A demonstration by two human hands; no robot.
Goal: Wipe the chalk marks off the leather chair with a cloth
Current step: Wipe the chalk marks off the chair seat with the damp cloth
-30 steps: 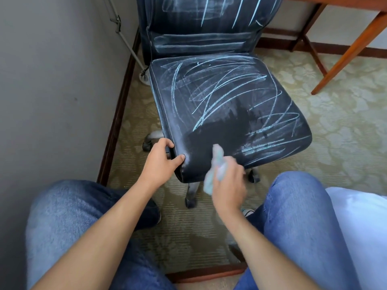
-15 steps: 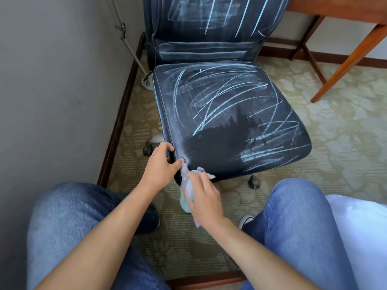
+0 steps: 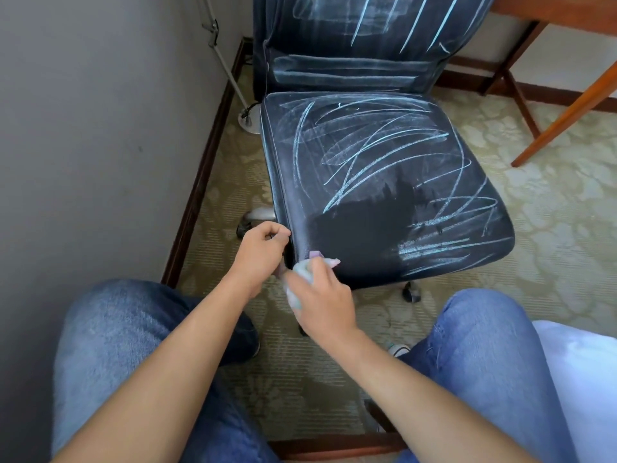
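Centrally, a dark leather office chair (image 3: 384,182) stands on patterned carpet (image 3: 551,228), its seat and backrest crossed by pale blue chalk marks (image 3: 377,152). One patch of the seat near the front left corner is dark and free of chalk; strokes lie around it on the far and right sides.

Right hand (image 3: 325,302): grip closed around a bunched pastel cloth (image 3: 302,272), fingers curled over it. The cloth touches the seat's front left corner, with a pink and white fold showing just above the knuckles on the leather.

Left hand (image 3: 258,253): at the left side of that same corner, just beside the cloth. Its fingers are curled at the seat edge; whether they actually clasp the edge cannot be told from this angle.

Foreground: the person's two knees in blue jeans (image 3: 140,345), one on each side of the forearms. White fabric (image 3: 584,379) lies at the lower right.

Surroundings: a grey wall (image 3: 100,128) with dark skirting at left, a thin metal stand (image 3: 227,71) with a round base beside the chair, and wooden desk legs (image 3: 567,108) at upper right.
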